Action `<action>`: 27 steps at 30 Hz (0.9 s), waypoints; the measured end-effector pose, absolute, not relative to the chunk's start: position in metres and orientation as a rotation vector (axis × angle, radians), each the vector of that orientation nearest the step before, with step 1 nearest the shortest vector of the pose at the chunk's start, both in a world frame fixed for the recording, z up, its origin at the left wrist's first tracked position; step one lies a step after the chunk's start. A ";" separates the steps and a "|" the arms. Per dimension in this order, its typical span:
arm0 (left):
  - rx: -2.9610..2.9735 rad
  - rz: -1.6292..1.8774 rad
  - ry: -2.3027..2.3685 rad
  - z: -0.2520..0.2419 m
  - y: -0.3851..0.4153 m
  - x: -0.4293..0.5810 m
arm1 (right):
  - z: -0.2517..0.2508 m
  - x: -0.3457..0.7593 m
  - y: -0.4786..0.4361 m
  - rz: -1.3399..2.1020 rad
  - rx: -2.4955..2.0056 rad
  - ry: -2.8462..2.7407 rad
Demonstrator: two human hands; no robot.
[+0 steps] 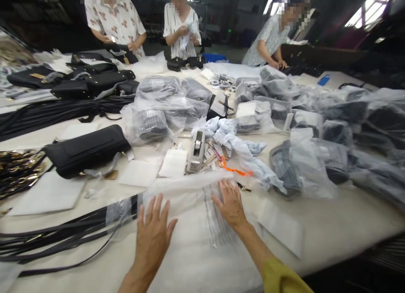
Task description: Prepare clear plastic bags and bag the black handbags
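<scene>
Both my hands lie flat on a clear plastic bag (193, 217) with printed text, spread over a white padded item on the table. My left hand (153, 229) is open, fingers spread, pressing on the bag's left part. My right hand (230, 202) is open too, its palm on the printed area. A grey tape dispenser (196, 151) stands just beyond the bag. A black handbag (87, 151) lies to the left, and black straps (63, 231) stretch out from under a plastic sleeve near my left hand.
Several bagged dark purses (303, 166) fill the right side and the middle of the table (341, 225). Crumpled pale blue tissue (234, 141) and an orange cord (234, 169) lie beyond my right hand. Three people work at the far edge. White sheets (47, 193) lie at the left.
</scene>
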State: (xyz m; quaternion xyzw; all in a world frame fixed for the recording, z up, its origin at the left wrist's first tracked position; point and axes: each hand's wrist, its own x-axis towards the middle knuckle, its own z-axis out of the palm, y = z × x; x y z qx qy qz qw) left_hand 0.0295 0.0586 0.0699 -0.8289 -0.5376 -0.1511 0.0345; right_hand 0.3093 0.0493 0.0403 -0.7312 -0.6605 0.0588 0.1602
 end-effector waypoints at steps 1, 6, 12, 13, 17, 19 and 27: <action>-2.609 -0.476 -1.578 0.076 0.061 0.044 | 0.049 0.306 0.051 0.132 -2.039 -1.898; -2.729 -0.391 -1.549 0.058 0.086 0.103 | 0.051 0.307 0.080 0.034 -1.854 -2.099; -2.678 -0.217 -1.660 0.020 0.097 0.100 | 0.020 0.339 0.105 0.200 -2.065 -2.082; -2.695 -0.188 -1.659 0.022 0.097 0.099 | 0.025 0.341 0.104 0.261 -2.073 -2.081; -2.735 -0.096 -1.698 0.042 0.083 0.094 | 0.063 0.336 0.072 0.359 -1.978 -2.139; -2.755 -0.059 -1.708 0.049 0.061 0.084 | 0.074 0.327 0.033 0.308 -1.844 -2.260; -2.810 -0.234 -1.366 0.029 -0.041 0.037 | 0.025 0.302 -0.092 0.265 -1.702 -2.479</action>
